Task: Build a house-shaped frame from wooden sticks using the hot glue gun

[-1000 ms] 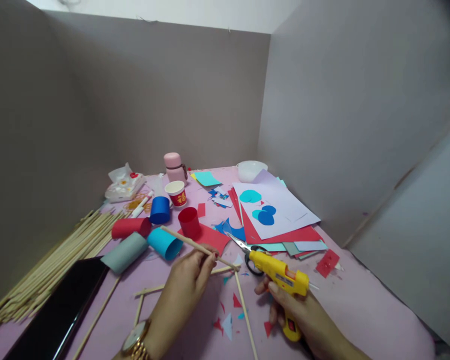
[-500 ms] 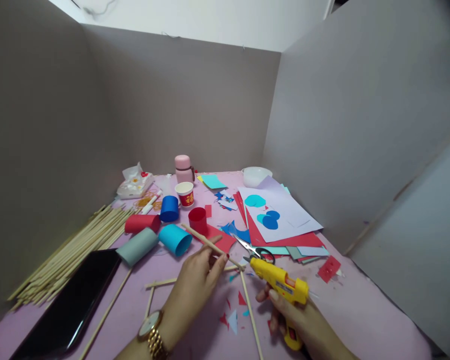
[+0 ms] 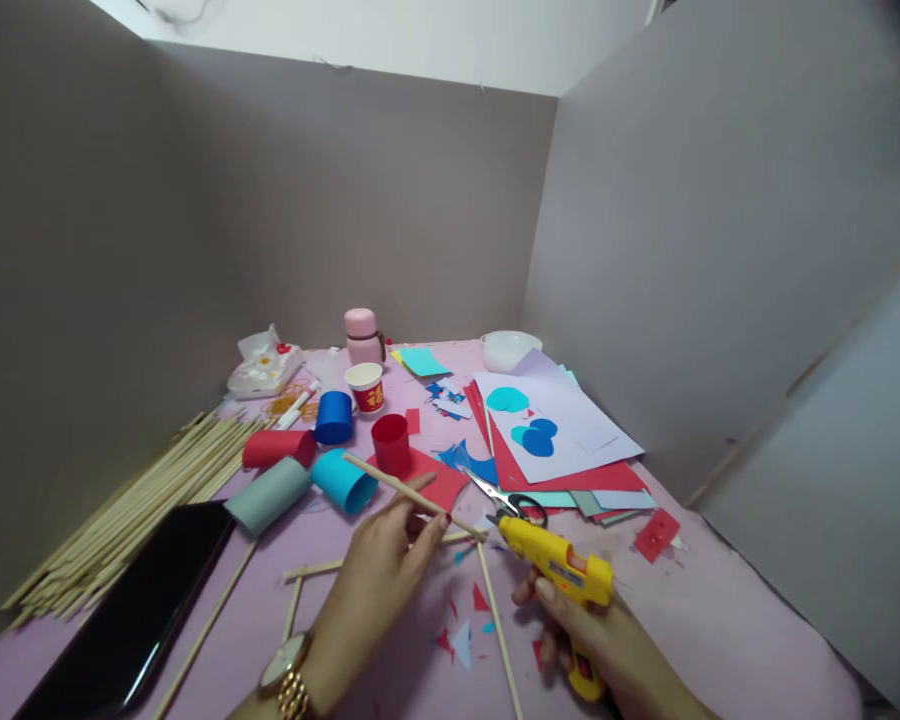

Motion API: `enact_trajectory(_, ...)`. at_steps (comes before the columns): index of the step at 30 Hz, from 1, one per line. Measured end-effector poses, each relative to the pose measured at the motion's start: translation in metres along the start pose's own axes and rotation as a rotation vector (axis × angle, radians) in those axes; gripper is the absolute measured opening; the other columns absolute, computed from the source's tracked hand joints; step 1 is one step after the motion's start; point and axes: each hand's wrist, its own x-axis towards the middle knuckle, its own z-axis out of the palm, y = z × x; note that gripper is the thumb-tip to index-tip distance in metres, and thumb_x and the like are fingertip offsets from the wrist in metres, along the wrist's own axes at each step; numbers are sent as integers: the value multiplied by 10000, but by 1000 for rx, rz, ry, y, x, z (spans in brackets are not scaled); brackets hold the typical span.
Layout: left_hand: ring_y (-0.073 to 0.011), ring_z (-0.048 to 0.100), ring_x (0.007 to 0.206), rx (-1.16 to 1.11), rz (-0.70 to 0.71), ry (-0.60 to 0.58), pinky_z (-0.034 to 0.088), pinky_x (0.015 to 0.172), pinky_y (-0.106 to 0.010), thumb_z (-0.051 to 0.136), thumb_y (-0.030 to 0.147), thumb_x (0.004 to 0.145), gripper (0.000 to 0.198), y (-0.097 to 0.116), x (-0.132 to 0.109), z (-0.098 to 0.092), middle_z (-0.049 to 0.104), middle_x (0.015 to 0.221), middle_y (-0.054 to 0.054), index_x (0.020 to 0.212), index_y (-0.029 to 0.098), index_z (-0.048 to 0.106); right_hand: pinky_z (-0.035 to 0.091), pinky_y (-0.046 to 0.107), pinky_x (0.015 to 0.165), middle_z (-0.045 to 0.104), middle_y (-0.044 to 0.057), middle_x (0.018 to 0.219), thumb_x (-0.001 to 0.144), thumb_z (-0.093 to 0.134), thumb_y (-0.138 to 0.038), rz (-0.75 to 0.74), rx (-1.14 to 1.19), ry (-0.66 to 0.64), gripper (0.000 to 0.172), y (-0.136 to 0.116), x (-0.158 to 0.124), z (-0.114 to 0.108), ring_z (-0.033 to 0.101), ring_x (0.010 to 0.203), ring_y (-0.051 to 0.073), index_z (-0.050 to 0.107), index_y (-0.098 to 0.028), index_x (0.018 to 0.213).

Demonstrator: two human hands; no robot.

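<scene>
My left hand point(image 3: 394, 545) pinches a thin wooden stick point(image 3: 371, 470) that slants up to the left. The stick's lower end meets a corner of a frame of wooden sticks point(image 3: 499, 620) lying on the pink table. In my right hand point(image 3: 577, 625) is a yellow hot glue gun point(image 3: 555, 560), its nozzle pointing left, close to that corner. Behind the nozzle lie scissors point(image 3: 502, 495) with black handles. A red paper tube point(image 3: 391, 445) and a light blue tube point(image 3: 343, 480) stand or lie beyond my left hand.
At left are a bundle of sticks point(image 3: 135, 500), a black phone-like slab point(image 3: 127, 610) and a grey tube point(image 3: 268, 497). Farther back stand a paper cup point(image 3: 367, 390), a pink flask point(image 3: 363, 338) and a bowl point(image 3: 510, 350). Paper sheets point(image 3: 562, 420) lie right; grey panels surround the table.
The view has shifted slightly, so things sit a little farther left. My left hand still holds the stick at the corner, and the glue gun stays beside it.
</scene>
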Motion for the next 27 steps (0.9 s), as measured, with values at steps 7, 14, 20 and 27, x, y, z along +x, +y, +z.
enact_trajectory(7,-203,667,769,2,33,44,536,663,-313,463,388,864,273,-4,6,4,705,933,-84,885,173,630,307,214,402,566,-6,465,753,537,-641,18,-29,60,507,-4,-3,-5,472,402,108,642,-150,828)
enact_trajectory(14,-221,686,777,124,175,110,539,659,-283,451,474,836,341,-13,17,2,731,813,-43,785,227,680,396,304,598,608,32,733,843,497,-419,-321,-569,416,205,-21,-10,-69,566,666,208,541,-219,840)
enact_trajectory(20,-205,710,721,154,240,152,552,610,-232,457,580,785,408,-21,25,0,743,782,-31,755,246,690,349,305,592,613,87,889,837,452,-211,-137,-1037,595,59,1,-12,-110,599,748,251,494,-194,875)
enact_trajectory(27,-210,695,825,186,231,144,541,689,-234,474,560,808,345,-61,26,6,739,897,7,847,291,685,362,289,616,590,89,916,782,475,-107,-79,-1144,586,142,19,-24,-106,595,801,235,516,-183,894)
